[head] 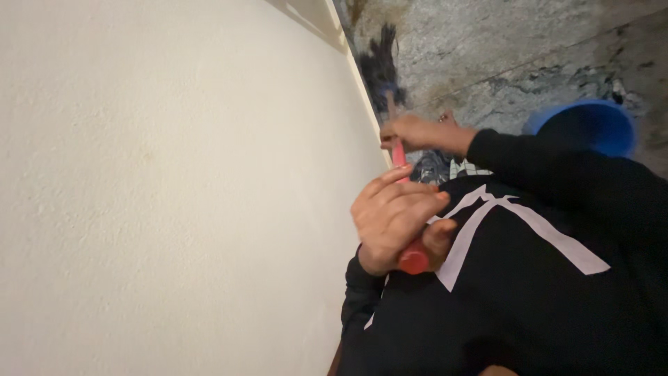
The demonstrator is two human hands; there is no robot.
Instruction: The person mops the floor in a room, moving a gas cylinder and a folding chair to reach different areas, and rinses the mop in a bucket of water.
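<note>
Red broom handle (pixel 401 159) gripped by both: left hand (pixel 393 219) near its top, right hand (pixel 417 132) lower (beside the wall (pixel 174 188))

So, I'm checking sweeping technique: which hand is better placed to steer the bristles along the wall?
Probably the right hand: it grips the red handle lower down, nearer the bristles. The left hand holds the top end by the chest.

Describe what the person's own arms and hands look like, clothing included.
Both hands are bare, with no gloves. The right hand has what looks like a small ring or stud on it, too blurred to tell which. The left hand shows nothing worn. Both arms wear long black sleeves that reach the wrists, part of a black top with pale angular stripes on the chest.
</note>
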